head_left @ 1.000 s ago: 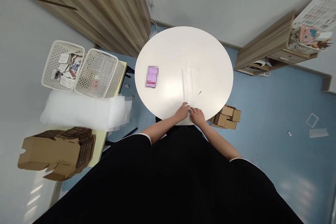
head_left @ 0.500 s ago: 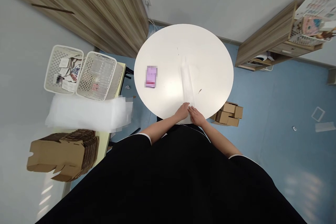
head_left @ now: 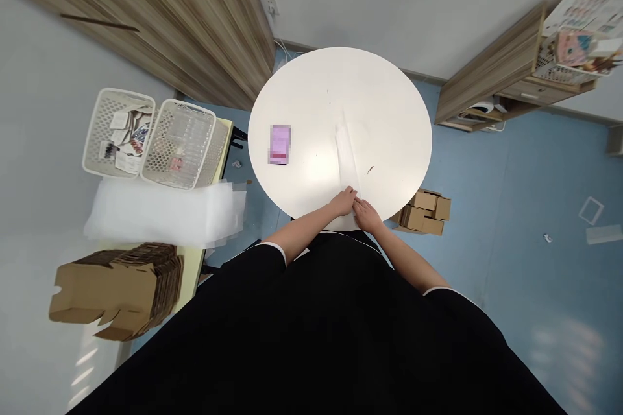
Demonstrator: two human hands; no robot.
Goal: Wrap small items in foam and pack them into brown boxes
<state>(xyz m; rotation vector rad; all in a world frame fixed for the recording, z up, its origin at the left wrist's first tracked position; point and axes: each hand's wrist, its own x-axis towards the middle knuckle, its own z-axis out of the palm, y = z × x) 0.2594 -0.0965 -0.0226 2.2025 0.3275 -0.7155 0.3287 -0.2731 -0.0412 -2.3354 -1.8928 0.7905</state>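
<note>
The bent fingers (head_left: 349, 192) of the left hand (head_left: 342, 202) and the straighter ones of the right hand (head_left: 367, 215) meet just below the frame's centre, at the lower end of a long, narrow, translucent white strip (head_left: 346, 159); whether they pinch or merely press it, I cannot tell. The strip leans slightly left up the frame, its lower end near the rim of the round white bench (head_left: 389, 97). White top stretches on both sides, leftward to a pixelated lilac rectangular object (head_left: 280, 144) near the left rim. Beyond the lower-right rim sit brown cardboard boxes (head_left: 424, 213) above blue floor (head_left: 496, 201). At frame left are perforated white plastic baskets (head_left: 158, 142); a wood-grain cabinet (head_left: 185, 6) fills the upper left.
</note>
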